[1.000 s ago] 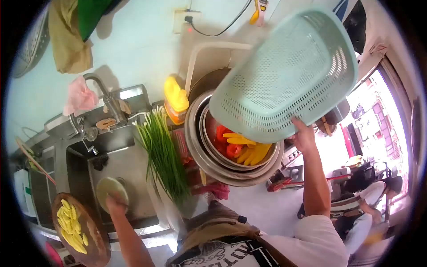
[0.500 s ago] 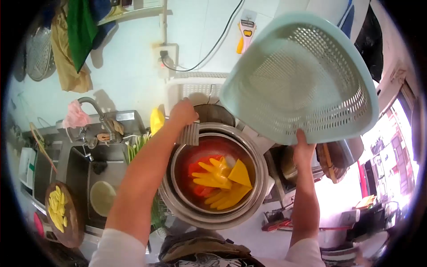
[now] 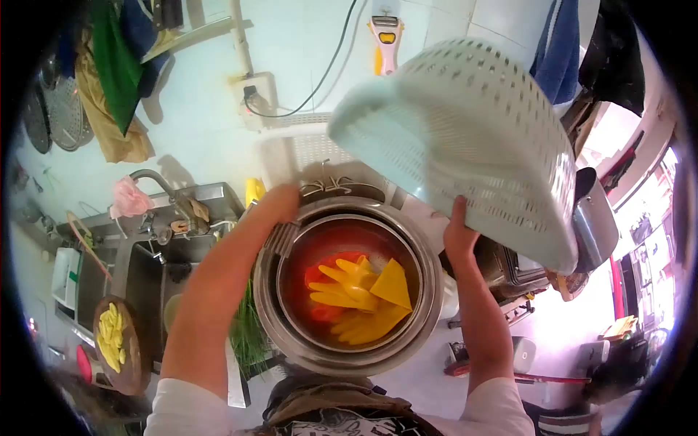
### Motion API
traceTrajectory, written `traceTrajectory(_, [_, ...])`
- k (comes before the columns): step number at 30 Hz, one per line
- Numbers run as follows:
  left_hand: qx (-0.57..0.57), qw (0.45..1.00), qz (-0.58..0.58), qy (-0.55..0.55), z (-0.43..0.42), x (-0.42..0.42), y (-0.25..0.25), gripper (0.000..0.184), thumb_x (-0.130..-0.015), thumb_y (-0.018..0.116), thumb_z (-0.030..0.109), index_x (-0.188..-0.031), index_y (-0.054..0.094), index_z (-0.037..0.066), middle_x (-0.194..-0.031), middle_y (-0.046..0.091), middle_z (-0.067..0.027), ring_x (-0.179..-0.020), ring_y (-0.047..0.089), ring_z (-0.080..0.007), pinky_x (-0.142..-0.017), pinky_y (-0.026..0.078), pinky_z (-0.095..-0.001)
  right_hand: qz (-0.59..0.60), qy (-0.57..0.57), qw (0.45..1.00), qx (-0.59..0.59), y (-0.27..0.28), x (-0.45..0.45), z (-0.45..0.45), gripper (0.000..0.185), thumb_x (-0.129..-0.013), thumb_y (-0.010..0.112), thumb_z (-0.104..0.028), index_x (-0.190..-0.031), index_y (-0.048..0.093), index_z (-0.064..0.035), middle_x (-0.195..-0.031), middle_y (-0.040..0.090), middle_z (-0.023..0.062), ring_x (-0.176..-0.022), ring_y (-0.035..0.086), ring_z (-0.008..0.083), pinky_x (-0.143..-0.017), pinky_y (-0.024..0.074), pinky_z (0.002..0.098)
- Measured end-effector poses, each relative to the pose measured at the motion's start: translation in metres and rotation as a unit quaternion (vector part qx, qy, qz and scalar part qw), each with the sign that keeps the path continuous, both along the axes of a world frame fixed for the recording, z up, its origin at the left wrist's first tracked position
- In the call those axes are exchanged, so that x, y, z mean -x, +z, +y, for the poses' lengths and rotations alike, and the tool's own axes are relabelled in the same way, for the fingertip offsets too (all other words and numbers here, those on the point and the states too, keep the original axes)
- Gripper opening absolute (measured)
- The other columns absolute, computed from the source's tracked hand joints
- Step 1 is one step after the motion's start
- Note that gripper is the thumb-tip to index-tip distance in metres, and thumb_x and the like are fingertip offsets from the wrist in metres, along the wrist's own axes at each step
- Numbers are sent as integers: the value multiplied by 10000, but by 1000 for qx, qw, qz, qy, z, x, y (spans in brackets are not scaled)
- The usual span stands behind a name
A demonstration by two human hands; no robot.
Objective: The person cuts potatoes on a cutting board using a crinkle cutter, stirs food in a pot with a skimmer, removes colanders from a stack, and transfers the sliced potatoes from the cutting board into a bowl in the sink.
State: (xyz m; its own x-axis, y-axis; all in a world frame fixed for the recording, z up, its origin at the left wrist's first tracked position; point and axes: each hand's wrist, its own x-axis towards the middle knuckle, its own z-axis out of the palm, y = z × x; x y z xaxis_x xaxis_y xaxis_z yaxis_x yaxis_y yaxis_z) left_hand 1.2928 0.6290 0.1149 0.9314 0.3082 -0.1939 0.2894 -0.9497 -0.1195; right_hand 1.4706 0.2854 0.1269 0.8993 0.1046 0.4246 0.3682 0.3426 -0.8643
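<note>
My right hand is closed on the rim of a large pale green plastic colander, which is raised and tilted at the upper right. Below it stands a metal bowl set within a larger metal basin. Yellow rubber gloves lie in the bowl over something red. At the basin's upper left rim, my left hand is closed on a ridged metal piece; its fingers are mostly hidden.
A sink with a faucet is on the left. Yellow cut pieces lie on a round wooden board. Green stalks are beside the basin. A peeler hangs on the wall, near a power cord.
The colander has tipped over, so its outer side now shows more, and it sits lower. My left hand has shifted left and down with the ridged metal piece.
</note>
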Motion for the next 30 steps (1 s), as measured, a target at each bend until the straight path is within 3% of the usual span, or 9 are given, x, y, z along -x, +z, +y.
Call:
traceTrajectory(6, [98, 980, -172, -20, -29, 50, 9, 223, -795, 582, 93, -992, 664, 28, -924, 670, -201, -879, 651, -357, -792, 520, -447, 62, 150, 987, -3, -18, 16, 45, 494, -881, 621, -130, -1313, 442, 31, -1262, 532, 142, -1132, 514, 213, -925, 444, 330])
traceTrajectory(15, [291, 822, -484, -67, -87, 89, 15, 287, -794, 553, 68, -1070, 612, 20, -918, 660, -214, -865, 643, -374, -764, 519, -469, 68, 345, 933, 78, -53, -29, 108, 615, -820, 683, -120, -1360, 420, 11, -1295, 547, 164, -1175, 535, 238, -993, 417, 348])
traceTrajectory(16, [292, 806, -508, -81, -89, 90, 13, 295, -794, 550, 66, -1079, 606, 19, -917, 659, -216, -864, 642, -376, -761, 519, -471, -43, 303, 938, 161, -46, -25, 111, 625, -812, 688, -136, -1358, 424, 14, -1290, 550, 174, -1177, 537, 245, -996, 415, 346])
traceTrajectory(17, [259, 833, -485, -67, -91, 92, 12, 303, -794, 546, 63, -1088, 600, 18, -916, 658, -217, -862, 641, -377, -758, 519, -474, -153, 253, 924, 241, -38, -23, 114, 636, -804, 692, -152, -1357, 427, 17, -1284, 553, 184, -1180, 538, 251, -998, 414, 344])
traceTrajectory(18, [153, 945, -289, -6, -90, 94, 16, 296, -832, 531, 88, -1114, 597, 28, -923, 650, -227, -863, 643, -374, -746, 525, -463, -201, 238, 904, 292, -61, -50, 126, 651, -790, 689, -194, -1345, 434, 32, -1279, 549, 221, -1182, 543, 299, -1004, 411, 344])
traceTrajectory(19, [36, 995, -76, 55, -88, 96, 20, 291, -869, 515, 114, -1139, 594, 39, -929, 641, -236, -863, 645, -371, -733, 531, -453, -182, 212, 893, 352, -54, -50, 130, 613, -783, 686, -240, -1290, 492, 45, -1260, 549, 257, -1177, 540, 351, -998, 413, 358])
traceTrajectory(27, [71, 962, -263, 34, -78, 96, 15, 200, -818, 488, 66, -953, 618, -4, -952, 626, -244, -889, 610, -402, -765, 490, -487, -161, 156, 816, 532, 12, -23, 104, 449, -780, 679, -253, -1095, 614, 60, -1072, 626, 284, -1034, 611, 383, -880, 472, 411])
traceTrajectory(28, [76, 974, -189, 94, -83, 94, 30, 225, -826, 481, 60, -991, 616, -10, -990, 616, -245, -903, 595, -398, -801, 468, -487, -162, 160, 813, 535, 17, -19, 104, 430, -781, 674, -241, -1087, 617, 56, -1070, 626, 281, -1031, 610, 385, -877, 472, 415])
traceTrajectory(30, [69, 957, -279, 34, -81, 95, 16, 240, -833, 478, 67, -1018, 612, -10, -997, 613, -245, -908, 587, -397, -809, 460, -485, -160, 169, 808, 542, 20, -15, 100, 394, -782, 666, -218, -1071, 625, 46, -1067, 625, 275, -1025, 606, 390, -871, 473, 423])
